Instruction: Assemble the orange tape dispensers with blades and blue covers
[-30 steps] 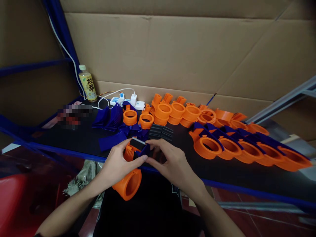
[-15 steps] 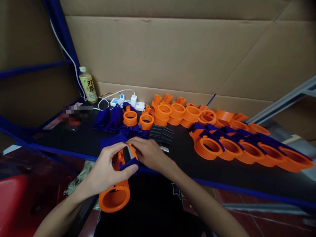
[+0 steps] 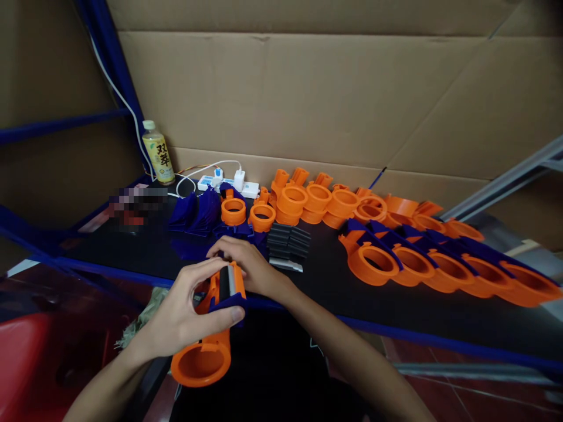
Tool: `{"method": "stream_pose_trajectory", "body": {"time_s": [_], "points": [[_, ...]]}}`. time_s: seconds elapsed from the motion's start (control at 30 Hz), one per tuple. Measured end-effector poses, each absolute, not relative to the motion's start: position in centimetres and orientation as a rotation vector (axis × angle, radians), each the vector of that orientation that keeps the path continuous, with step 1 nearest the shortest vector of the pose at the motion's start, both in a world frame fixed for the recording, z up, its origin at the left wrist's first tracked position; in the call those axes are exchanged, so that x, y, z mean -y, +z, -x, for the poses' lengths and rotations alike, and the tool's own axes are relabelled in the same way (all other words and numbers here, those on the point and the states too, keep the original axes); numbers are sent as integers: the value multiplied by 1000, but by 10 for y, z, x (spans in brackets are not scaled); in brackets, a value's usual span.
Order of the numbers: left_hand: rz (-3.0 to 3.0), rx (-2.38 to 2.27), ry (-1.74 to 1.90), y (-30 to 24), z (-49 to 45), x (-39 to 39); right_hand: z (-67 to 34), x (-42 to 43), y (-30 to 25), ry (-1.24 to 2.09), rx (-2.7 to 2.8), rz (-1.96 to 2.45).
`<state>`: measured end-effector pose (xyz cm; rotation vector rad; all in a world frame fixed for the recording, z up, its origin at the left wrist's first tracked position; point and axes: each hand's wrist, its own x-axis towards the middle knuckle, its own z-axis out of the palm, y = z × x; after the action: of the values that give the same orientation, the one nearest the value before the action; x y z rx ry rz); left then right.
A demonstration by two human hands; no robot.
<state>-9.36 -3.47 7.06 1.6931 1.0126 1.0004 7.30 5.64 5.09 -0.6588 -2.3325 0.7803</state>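
My left hand grips an orange tape dispenser above the table's front edge, its thumb lying along a dark blue plate on the near side. The dispenser's wide ring points down toward me. A black roller and a pale grey strip show at its upper end. My right hand is curled around the far side of that upper end, with its fingertips partly hidden behind the dispenser. Just beyond the hands lies a flat blue sheet on the table. A stack of black strips sits right of my right hand.
Orange dispensers with blue plates line the right side, and more orange ones stand behind. Stacked blue plates, a power strip and a drink bottle are at back left. A utility knife lies near the black strips.
My right hand has shifted left, its fingers reaching farther across behind the dispenser's upper end. The dispenser in my left hand has dropped slightly and turned a little.
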Motion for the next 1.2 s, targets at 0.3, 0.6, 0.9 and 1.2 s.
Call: {"method": "stream_pose_trajectory", "body": {"time_s": [0.3,0.6,0.9,1.2], "points": [[-1200,-834,1294,50,80,11,-131,-52,72,1578,1266,696],[-988,-797,1232,40,66,-3,-164,-12,56,1726,1163,754],[-1022,-804,1150,43,59,1,-152,8,45,880,1744,1172],[-1122,-829,1183,43,55,6,-142,11,43,803,1980,1101]]}}
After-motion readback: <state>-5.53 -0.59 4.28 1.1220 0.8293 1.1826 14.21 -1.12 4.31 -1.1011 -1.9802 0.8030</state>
